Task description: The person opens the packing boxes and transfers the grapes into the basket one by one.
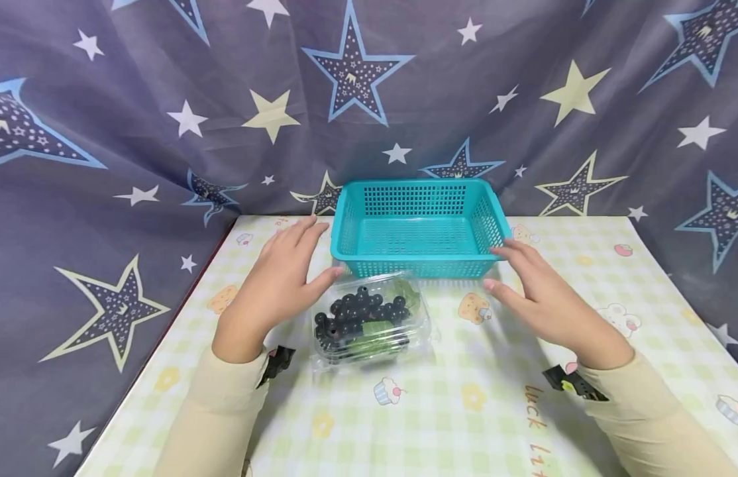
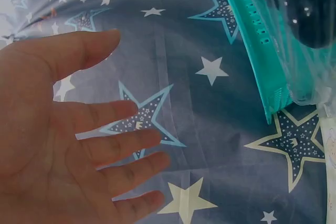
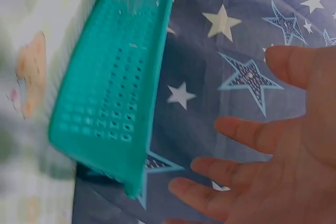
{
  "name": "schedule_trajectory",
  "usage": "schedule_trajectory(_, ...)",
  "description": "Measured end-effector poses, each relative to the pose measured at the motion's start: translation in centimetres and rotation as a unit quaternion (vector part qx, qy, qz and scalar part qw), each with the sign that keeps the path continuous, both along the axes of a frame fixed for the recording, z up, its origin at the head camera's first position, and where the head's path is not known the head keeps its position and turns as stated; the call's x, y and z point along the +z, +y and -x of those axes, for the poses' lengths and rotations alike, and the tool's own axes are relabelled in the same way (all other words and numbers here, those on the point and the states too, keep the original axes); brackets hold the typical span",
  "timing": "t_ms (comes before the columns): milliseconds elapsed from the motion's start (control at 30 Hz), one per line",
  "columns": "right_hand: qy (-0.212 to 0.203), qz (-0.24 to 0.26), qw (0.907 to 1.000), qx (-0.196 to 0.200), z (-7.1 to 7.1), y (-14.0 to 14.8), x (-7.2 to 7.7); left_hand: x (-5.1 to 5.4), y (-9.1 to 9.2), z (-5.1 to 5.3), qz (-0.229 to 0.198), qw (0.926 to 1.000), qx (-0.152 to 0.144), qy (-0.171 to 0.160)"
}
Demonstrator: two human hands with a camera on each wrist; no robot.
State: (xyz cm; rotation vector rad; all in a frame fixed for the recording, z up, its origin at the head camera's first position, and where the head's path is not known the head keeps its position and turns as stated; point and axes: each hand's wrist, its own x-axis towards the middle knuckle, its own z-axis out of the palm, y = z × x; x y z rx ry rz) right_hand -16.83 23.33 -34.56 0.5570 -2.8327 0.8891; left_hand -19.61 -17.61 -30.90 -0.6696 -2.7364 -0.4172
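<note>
A clear plastic clamshell box of dark round grapes, with something green among them, lies on the table in front of a teal basket. My left hand hovers to the left of both, its fingers extended and the thumb close to the box's upper left corner. Over at the basket's front right corner is my right hand, fingers spread. In the left wrist view the left palm shows with nothing in it. The right wrist view shows the right hand likewise holding nothing.
A checked, cartoon-printed cloth covers the table. Behind it and at both sides hangs a dark curtain patterned with stars; the basket stands at the table's back edge, close to it.
</note>
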Motion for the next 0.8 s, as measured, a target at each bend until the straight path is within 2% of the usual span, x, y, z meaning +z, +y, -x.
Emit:
schedule_trajectory(167, 0.002, 0.018, 0.9995, 0.024, 0.1, -0.9, -1.3, -0.3, 0.4, -0.9, -0.013, 0.999, -0.023, 0.035)
schedule_trajectory(300, -0.008, 0.032, 0.9989, 0.033, -0.1, -1.3, -1.8, -0.1, 1.0, -1.8, -0.014, 0.9977, -0.042, 0.051)
schedule_trajectory(467, -0.056, 0.058, 0.9962, 0.03, -0.1, -1.9, -2.0, 0.2, 1.6, -2.3, -0.015, 0.9957, -0.059, 0.07)
schedule_trajectory(600, -0.107, 0.05, 0.9928, 0.019, 0.0, -2.4, -2.4, 0.0, 2.3, -2.6, -0.008, 0.9927, -0.087, 0.084)
schedule_trajectory(800, -0.119, 0.055, 0.9908, 0.032, 0.1, -2.8, -3.5, -0.5, 3.5, -2.8, 0.011, 0.9895, -0.109, 0.094)
